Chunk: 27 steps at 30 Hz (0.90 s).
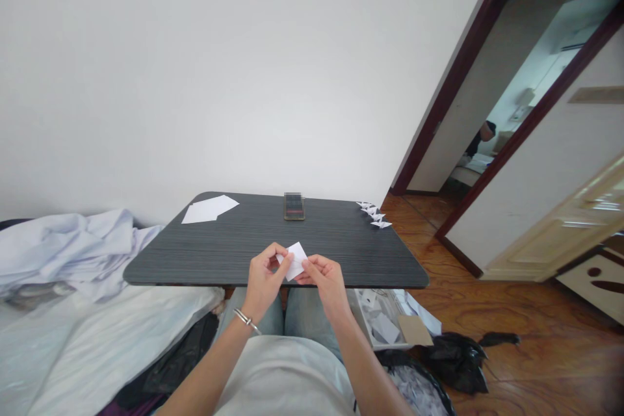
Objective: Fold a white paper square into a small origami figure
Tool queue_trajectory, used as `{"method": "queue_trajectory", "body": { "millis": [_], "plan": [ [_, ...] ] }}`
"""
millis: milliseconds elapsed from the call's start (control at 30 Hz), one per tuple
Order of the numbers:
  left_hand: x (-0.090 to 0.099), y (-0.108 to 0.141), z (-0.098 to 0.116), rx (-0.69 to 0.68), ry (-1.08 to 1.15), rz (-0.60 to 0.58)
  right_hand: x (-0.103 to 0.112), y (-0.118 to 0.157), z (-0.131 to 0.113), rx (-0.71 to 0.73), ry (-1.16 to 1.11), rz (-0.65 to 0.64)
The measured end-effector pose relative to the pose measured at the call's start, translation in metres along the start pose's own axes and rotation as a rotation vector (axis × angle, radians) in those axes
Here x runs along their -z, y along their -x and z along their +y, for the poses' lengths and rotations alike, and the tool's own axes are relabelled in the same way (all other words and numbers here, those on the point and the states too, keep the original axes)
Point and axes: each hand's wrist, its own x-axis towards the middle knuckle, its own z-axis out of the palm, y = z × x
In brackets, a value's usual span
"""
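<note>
A small folded piece of white paper [297, 259] is held between my two hands, above the near edge of the dark table. My left hand [266, 273] pinches its left side between thumb and fingers. On the right side, my right hand [322, 274] grips it the same way, with some fingers hidden behind the paper. Flat white sheets [209, 209] lie at the table's far left. Several small folded paper pieces [374, 215] stand in a row along the right edge.
A phone [294, 207] sits at the back middle of the dark table [219, 253]. Right of my legs are a box of papers [383, 322] and a black-lined bin [419, 390]. White cloth [73, 247] is heaped on the left. Another person [482, 135] shows through the doorway.
</note>
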Motion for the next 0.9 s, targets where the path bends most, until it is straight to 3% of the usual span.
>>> {"method": "queue_trajectory", "body": {
  "millis": [500, 900],
  "plan": [
    [0.002, -0.0012, -0.0042, 0.003, -0.004, -0.002, 0.0057, 0.0003, 0.0017, 0.0, -0.057, -0.093],
    [-0.0012, 0.0006, -0.0024, -0.001, -0.03, -0.054, 0.0011, -0.0023, 0.003, 0.014, 0.01, -0.029]
  ]
}}
